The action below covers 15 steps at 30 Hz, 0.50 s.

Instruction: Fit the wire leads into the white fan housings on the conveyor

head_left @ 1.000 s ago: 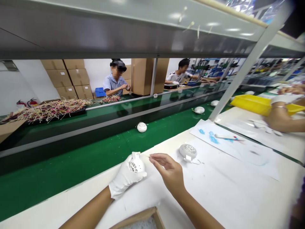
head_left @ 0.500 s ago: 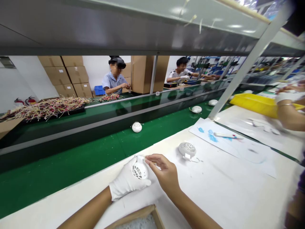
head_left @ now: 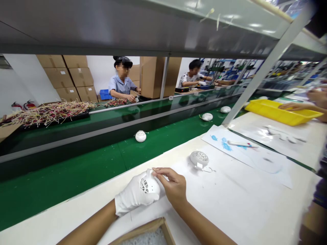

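My left hand, in a white glove, is closed around a white round plastic housing with a web-like grille. It holds the housing tilted above the white worktop. My bare right hand pinches at the housing's upper edge, beside a raised white tab. Whatever lies between those fingertips is too small to make out. A second white grille housing with a thin wire rests on the paper to the right of my hands. Below them at the bottom edge stands a shallow cardboard box of small translucent pieces.
Beyond the worktop runs a green conveyor belt carrying several white housings. A marker pen lies on stained paper. At right, another person's hand reaches into a yellow tray. A slanted post supports the overhead shelf. Two people work across the belt.
My hands keep the same hold, with the right fingers slightly further over the housing's top edge. The belt housings have shifted left. At right, a person's hand has come into the yellow tray.
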Motion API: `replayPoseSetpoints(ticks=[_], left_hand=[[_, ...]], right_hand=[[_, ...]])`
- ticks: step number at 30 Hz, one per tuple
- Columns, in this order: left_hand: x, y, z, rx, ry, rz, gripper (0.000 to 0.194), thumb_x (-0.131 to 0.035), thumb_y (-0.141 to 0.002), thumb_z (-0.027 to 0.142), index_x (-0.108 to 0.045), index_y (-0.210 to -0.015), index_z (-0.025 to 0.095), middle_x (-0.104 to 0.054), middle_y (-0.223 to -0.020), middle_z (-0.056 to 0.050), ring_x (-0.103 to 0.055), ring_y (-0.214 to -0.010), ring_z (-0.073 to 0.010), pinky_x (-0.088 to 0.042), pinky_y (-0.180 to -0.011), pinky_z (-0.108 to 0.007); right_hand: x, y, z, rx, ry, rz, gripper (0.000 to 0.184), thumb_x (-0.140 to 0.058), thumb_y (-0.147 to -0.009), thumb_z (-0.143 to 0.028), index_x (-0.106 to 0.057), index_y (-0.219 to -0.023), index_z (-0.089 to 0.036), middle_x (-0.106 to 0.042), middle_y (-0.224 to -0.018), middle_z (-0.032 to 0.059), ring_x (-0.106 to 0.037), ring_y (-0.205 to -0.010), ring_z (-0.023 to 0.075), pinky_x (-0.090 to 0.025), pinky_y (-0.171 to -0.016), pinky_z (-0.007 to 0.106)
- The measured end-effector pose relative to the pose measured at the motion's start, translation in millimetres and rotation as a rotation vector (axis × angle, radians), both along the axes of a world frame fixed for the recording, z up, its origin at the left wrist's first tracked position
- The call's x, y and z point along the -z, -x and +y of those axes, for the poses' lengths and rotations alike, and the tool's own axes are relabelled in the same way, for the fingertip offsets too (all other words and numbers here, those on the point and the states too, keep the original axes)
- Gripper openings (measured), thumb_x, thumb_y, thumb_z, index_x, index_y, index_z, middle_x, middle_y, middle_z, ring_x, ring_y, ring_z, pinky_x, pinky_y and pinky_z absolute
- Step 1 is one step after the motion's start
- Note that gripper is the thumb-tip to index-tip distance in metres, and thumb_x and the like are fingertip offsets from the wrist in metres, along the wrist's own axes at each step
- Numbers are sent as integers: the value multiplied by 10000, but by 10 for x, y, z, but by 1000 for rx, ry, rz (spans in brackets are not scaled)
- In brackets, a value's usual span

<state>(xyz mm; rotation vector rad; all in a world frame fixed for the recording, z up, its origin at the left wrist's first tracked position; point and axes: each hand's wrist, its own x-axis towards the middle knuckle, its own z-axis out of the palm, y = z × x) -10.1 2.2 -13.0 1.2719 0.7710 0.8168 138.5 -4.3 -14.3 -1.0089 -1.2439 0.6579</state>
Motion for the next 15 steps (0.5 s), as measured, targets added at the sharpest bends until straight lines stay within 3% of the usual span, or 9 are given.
replayPoseSetpoints(ticks=[9, 15], left_hand=[[20, -98, 25, -109, -100, 71, 287, -473, -828, 310, -501, -1055, 137, -525, -1042, -71, -535, -879, -169, -464, -749, -358], [-43, -145, 64, -237, -158, 115, 246, -466, -833, 301, -529, -1009, 142, -550, -994, -63, -545, -834, -149, -469, -735, -333]], right_hand=[[-53, 28, 30, -86, 249, 158, 69, -681, -626, -218, -623, -644, -187, -690, -704, 33, -642, -789, 224, -524, -706, 322], [-57, 61, 16, -181, 220, 13, 152, -604, -713, -268, -602, -836, -181, -663, -862, 61, -615, -834, 208, -500, -753, 336]])
